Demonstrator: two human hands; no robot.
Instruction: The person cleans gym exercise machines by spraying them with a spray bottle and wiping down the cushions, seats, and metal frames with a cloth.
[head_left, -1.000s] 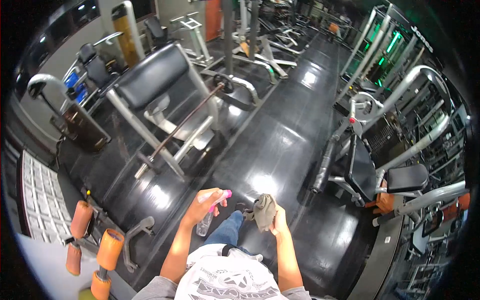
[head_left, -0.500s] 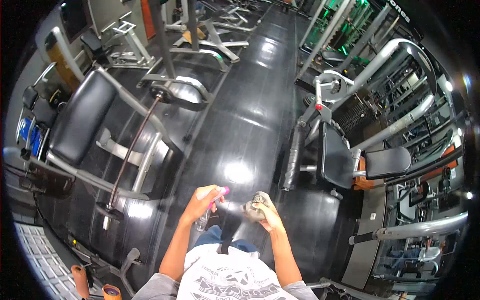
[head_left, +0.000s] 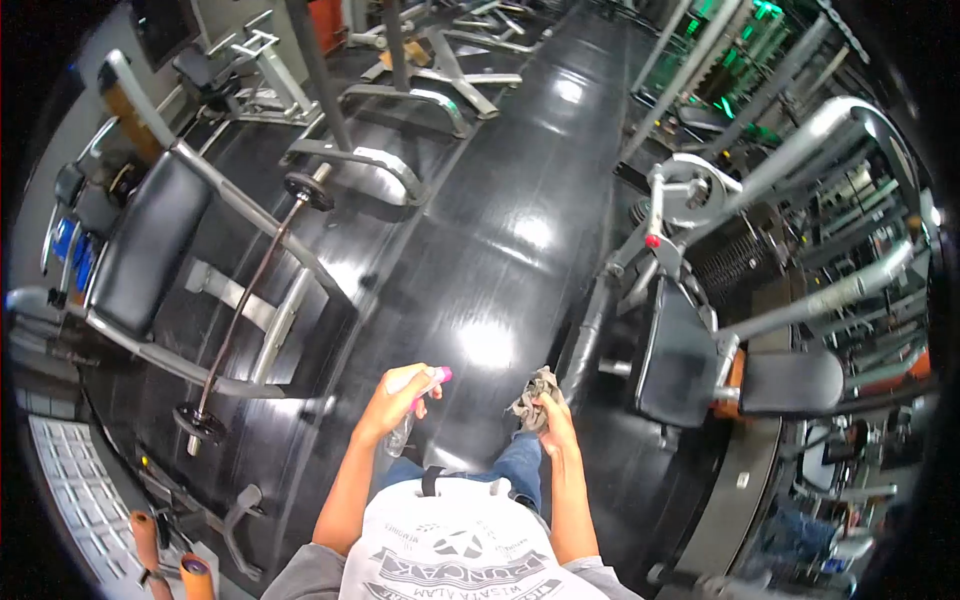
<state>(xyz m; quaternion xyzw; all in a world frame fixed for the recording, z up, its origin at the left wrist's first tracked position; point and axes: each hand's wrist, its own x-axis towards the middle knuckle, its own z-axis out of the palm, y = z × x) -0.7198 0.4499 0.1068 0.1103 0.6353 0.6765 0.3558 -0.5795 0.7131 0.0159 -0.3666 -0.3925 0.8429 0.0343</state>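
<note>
In my left hand point(head_left: 396, 402) is a spray bottle point(head_left: 398, 435) with a pink-and-white nozzle and a clear body. My fingers wrap round its neck, and the nozzle points to the right. A crumpled grey-beige cloth point(head_left: 537, 392) is bunched in my right hand point(head_left: 556, 422), pinched between thumb and fingers. Both hands are held out in front of my white printed shirt point(head_left: 455, 545), apart from each other, above the black floor point(head_left: 470, 300).
To the left stands a padded bench point(head_left: 155, 240) with a barbell point(head_left: 250, 300) alongside. On the right is a machine with a black seat point(head_left: 790, 383) and a backrest point(head_left: 675, 355). A glossy floor aisle runs ahead between machines. A white slatted panel point(head_left: 75, 470) lies at lower left.
The view has shifted slightly, and the machines sit differently in it. My right hand with the cloth has moved a little right and up. The spray bottle stays in my left hand.
</note>
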